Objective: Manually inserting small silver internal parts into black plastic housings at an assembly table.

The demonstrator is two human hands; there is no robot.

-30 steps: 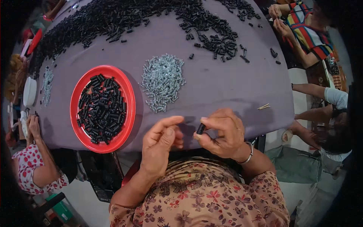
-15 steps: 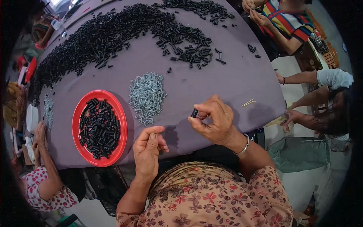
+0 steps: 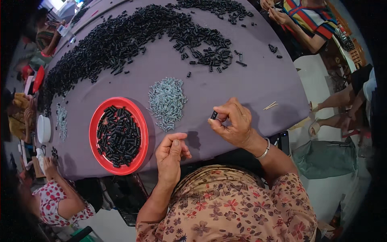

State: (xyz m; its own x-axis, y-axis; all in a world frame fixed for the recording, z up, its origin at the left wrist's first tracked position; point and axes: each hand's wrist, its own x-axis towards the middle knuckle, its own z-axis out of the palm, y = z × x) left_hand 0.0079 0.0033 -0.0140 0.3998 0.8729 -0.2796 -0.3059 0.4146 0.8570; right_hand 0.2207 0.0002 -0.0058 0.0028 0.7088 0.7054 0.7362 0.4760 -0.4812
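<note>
My right hand pinches a small black plastic piece between thumb and forefinger, above the grey-purple tablecloth. To its left, my left hand is closed, its thumb pressed against the curled fingers; whatever it may hold is too small or hidden to make out. Just beyond the left hand lies a pile of small silvery springs. A red oval tray, left of that hand, holds many similar black pieces.
A long heap of black pieces stretches across the table's far side. Thin pale sticks lie at the right. A white bowl stands at the left edge, and a dark green bag sits off the table's right side. Other people sit around.
The whole view has shifted, so the tray, springs and hands appear farther right. Both hands keep nearly the same pose, and the right still pinches the black piece.
</note>
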